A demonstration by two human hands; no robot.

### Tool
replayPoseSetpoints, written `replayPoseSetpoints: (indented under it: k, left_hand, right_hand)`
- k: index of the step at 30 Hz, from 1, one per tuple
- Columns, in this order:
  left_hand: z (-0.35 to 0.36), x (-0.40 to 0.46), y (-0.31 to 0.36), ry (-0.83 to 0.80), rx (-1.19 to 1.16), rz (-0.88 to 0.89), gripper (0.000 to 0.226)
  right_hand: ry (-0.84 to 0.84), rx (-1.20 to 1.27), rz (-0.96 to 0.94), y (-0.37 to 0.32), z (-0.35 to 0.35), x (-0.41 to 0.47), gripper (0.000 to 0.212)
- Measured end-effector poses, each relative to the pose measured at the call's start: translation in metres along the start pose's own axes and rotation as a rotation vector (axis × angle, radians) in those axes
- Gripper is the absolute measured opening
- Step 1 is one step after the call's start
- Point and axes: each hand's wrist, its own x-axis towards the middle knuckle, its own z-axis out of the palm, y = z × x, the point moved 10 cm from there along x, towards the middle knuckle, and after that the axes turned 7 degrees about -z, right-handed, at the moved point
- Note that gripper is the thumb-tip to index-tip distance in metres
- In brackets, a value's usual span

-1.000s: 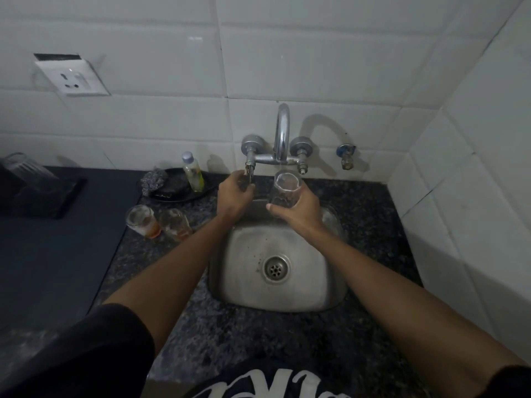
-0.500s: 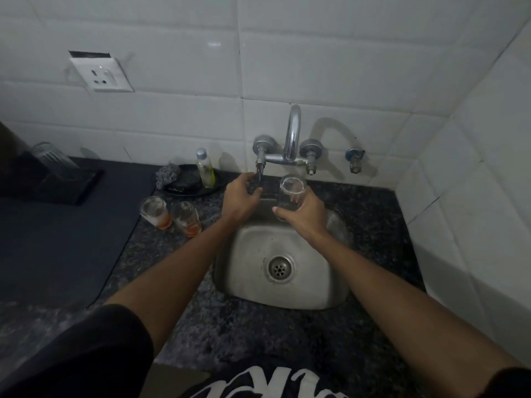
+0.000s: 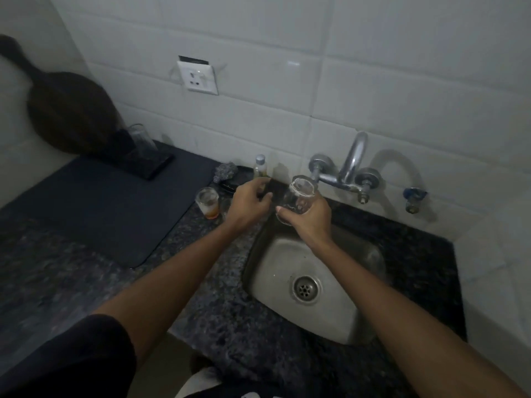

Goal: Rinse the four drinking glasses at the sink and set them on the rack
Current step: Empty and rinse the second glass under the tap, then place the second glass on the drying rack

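Observation:
My right hand holds a clear drinking glass tilted over the back left of the steel sink, to the left of the tap. My left hand hovers just left of that glass with curled fingers and nothing in it. A glass with orange residue stands on the counter left of the sink. A second glass beside it is mostly hidden by my left hand. Another glass stands upside down on the black rack.
A small bottle and a steel scrubber sit against the tiled wall. A dark mat covers the counter's left part. A dark round board leans in the left corner. A wall valve sticks out right of the tap.
My left hand has come off the tap handle and moved left. My right hand has carried the glass left, away from the spout. The view has swung left.

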Motion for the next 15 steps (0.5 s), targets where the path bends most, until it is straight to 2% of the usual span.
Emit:
replayPoseSetpoints:
  k: [5, 9, 15]
  left_hand:
    - [-0.079, 0.012, -0.051, 0.123, 0.075, -0.068, 0.036]
    - [-0.146, 0.030, -0.125, 0.194, 0.108, -0.160, 0.039]
    - [-0.225, 0.075, -0.271, 0.114, 0.242, -0.360, 0.050]
  right_hand:
    - [-0.110, 0.109, -0.045, -0.045, 0.093, 0.027, 0.061]
    - [-0.180, 0.149, -0.028, -0.071, 0.198, 0.055, 0.068]
    - [-0.280, 0.099, -0.010, -0.101, 0.374, 0.104, 0.071]
